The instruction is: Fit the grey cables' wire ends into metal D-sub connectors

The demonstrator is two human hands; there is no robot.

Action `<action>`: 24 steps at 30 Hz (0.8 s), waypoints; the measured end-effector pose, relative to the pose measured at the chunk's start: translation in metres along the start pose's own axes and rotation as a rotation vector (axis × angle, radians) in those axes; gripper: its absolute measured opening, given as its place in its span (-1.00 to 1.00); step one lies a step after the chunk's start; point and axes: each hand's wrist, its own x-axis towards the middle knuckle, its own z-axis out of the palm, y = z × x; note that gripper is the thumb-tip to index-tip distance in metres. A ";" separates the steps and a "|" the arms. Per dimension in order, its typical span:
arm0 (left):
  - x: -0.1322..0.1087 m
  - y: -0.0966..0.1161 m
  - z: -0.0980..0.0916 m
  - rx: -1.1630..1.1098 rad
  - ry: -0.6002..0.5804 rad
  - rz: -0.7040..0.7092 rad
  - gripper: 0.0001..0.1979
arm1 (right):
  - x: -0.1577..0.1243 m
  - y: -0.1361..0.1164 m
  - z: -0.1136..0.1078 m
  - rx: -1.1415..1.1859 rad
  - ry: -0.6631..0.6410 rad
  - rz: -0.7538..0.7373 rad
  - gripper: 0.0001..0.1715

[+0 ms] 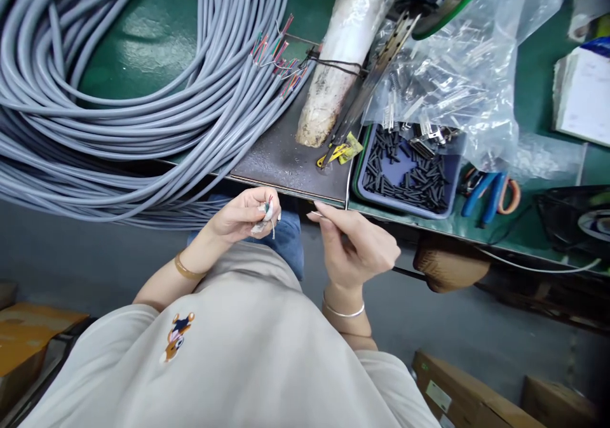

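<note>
My left hand (248,214) is closed around a cable end (267,207) at the front of the bench. Thin red and green wires stick up from it, and whitish wrapping or filler hangs below. To the right, my right hand (355,240) pinches thumb and forefinger together just off the bench edge. Whatever lies between those fingertips is too small to make out. Both hands are apart from each other. A big coil of grey cables (190,117) lies on the bench, its stripped ends (286,66) showing coloured wires.
A blue tray (405,209) holds short black tubes and metal parts. Beside it lie blue-handled pliers (490,193) and an orange-handled tool. Behind are a plastic bag of metal pieces (443,79), a white wrapped roll (343,66) and a paper stack (584,94). Cardboard boxes (467,393) stand below.
</note>
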 end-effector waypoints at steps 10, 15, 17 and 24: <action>0.000 0.006 0.015 0.087 0.030 -0.116 -0.55 | 0.004 -0.006 -0.007 -0.029 -0.216 -0.173 -0.64; 0.001 0.003 0.021 0.159 0.077 -0.064 -0.60 | 0.010 -0.004 -0.008 -0.091 -0.241 -0.191 -0.82; 0.001 0.000 0.024 0.239 0.135 0.032 -0.63 | 0.010 -0.003 -0.007 -0.093 -0.213 -0.137 -0.90; 0.001 -0.015 0.035 0.689 0.342 0.430 -0.81 | 0.004 -0.005 0.006 0.204 -0.154 0.446 -0.74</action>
